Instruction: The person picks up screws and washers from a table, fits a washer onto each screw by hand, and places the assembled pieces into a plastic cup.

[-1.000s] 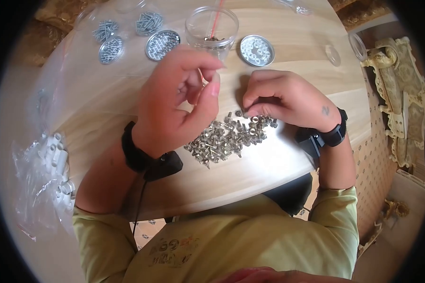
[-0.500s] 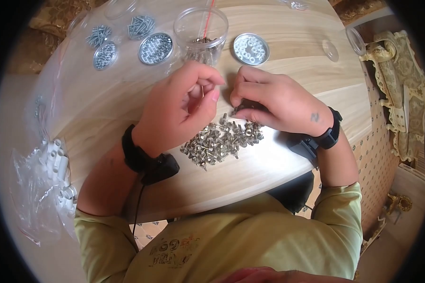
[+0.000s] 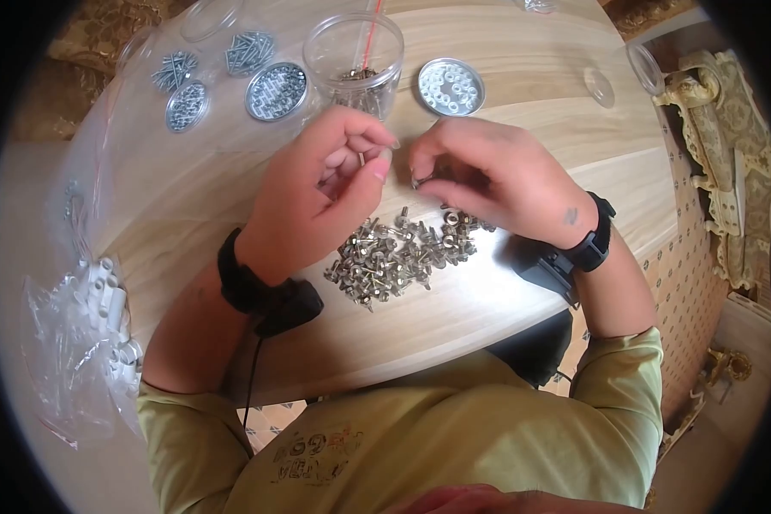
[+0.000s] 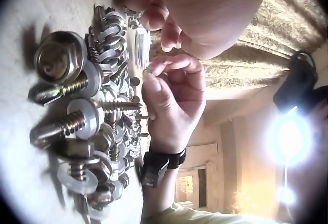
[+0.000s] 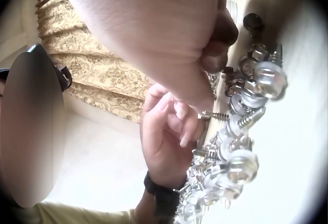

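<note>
A heap of hex-head screws with pale washers [image 3: 381, 261] lies on the table below both hands. Over its far edge, my right hand [image 3: 497, 171] pinches a small screw [image 4: 147, 72] between thumb and index finger. My left hand [image 3: 317, 188] is raised at the heap's left side, with its fingers curled toward the thumb. A thin, pale bit of a screw [image 3: 361, 158] shows between those fingers; the rest is hidden. The two hands' fingertips face each other, a small gap apart in the head view.
Behind the hands stands a clear plastic tub [image 3: 351, 51] with screws inside. Round dishes of small metal parts [image 3: 276, 91] and pale rings [image 3: 451, 86] sit nearby, with piles of long screws [image 3: 250, 53] farther back. A plastic bag of white tubes [image 3: 103, 295] lies at the left edge.
My right hand has lifted off the heap with a screw and moved left toward the left hand. The left hand has come down slightly, its fingers still curled. The head view has shifted a little.
</note>
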### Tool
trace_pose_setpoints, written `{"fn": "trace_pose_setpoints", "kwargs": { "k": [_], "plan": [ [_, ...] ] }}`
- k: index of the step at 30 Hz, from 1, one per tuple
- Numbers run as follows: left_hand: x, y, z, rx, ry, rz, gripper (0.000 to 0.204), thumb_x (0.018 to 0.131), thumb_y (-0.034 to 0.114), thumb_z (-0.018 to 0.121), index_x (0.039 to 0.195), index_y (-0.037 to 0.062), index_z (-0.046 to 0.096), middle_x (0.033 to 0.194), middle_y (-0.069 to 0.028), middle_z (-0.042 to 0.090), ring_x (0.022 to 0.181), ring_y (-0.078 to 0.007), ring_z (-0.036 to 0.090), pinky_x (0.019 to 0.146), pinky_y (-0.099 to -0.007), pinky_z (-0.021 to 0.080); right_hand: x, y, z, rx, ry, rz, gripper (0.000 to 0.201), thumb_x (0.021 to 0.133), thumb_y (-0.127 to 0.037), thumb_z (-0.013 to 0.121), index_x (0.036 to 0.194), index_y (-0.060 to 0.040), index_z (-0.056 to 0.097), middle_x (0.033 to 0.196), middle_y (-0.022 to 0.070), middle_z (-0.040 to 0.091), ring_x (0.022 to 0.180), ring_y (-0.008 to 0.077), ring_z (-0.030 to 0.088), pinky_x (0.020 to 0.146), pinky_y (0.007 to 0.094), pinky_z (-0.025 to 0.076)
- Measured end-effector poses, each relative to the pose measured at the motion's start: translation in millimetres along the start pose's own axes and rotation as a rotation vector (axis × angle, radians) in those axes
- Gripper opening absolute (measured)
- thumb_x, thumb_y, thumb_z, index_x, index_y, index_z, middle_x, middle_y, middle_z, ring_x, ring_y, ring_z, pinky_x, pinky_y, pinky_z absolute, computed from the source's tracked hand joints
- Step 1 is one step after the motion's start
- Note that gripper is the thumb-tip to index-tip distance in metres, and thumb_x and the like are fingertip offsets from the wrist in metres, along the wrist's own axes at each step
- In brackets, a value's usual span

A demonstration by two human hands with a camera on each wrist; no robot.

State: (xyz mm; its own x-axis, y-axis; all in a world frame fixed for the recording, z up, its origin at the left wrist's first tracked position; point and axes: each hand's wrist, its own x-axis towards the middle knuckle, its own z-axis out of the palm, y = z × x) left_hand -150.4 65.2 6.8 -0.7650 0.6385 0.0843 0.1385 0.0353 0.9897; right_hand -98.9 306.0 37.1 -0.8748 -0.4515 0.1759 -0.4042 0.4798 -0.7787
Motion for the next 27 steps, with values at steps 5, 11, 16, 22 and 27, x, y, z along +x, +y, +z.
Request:
{"fn": "trace_pose_setpoints", "kwargs": {
  "k": [5,11,16,22,27],
  "plan": [
    [1,1,-2,0.037,-0.089,0.011,0.017,0.103,0.008,0.062,0.118,0.0015,0.061,0.091,-0.0003,0.065,0.073,-0.0026,0.057,0.065,-0.0204,0.046,-2,1,3,0.033,0.165,-0.085,0.022,0.09,-0.001,0.079,0.107,-0.0028,0.065,0.099,0.0067,0.07,0.077,0.0132,0.068,0.063,0.0254,0.052],
    [-3,8,-13,-0.019,-0.386,-0.086,0.021,0.108,0.008,0.048,0.126,-0.0011,0.056,0.102,-0.0039,0.067,0.091,-0.0066,0.059,0.082,-0.0231,0.047,-1,-4,7,-0.092,0.308,-0.197,0.025,0.086,-0.012,0.081,0.107,-0.0091,0.068,0.097,0.006,0.07,0.084,0.0274,0.069,0.073,0.0348,0.056],
    [0,12,-13,-0.127,-0.391,-0.167,0.022,0.107,0.008,0.047,0.124,-0.0004,0.056,0.102,-0.0033,0.066,0.09,-0.0066,0.057,0.08,-0.0228,0.045,2,-2,10,-0.116,0.314,-0.279,0.022,0.087,-0.013,0.081,0.105,-0.0095,0.068,0.095,0.0053,0.069,0.081,0.0267,0.069,0.069,0.0346,0.056],
    [1,1,-12,-0.206,-0.403,-0.161,0.02,0.103,0.003,0.049,0.121,0.0001,0.057,0.099,-0.0021,0.063,0.089,-0.0068,0.056,0.08,-0.024,0.046,3,-3,12,-0.128,0.25,-0.301,0.022,0.087,-0.013,0.08,0.105,-0.0097,0.067,0.092,0.0056,0.067,0.079,0.0267,0.067,0.067,0.035,0.055],
    [1,2,-9,-0.24,-0.353,-0.191,0.012,0.098,0.003,0.059,0.109,-0.0009,0.059,0.088,0.0012,0.06,0.08,-0.003,0.054,0.069,-0.0212,0.045,2,-3,16,-0.127,0.229,-0.315,0.021,0.088,-0.011,0.078,0.104,-0.0097,0.066,0.091,0.0054,0.065,0.077,0.027,0.067,0.064,0.0354,0.054]
  ]
}}
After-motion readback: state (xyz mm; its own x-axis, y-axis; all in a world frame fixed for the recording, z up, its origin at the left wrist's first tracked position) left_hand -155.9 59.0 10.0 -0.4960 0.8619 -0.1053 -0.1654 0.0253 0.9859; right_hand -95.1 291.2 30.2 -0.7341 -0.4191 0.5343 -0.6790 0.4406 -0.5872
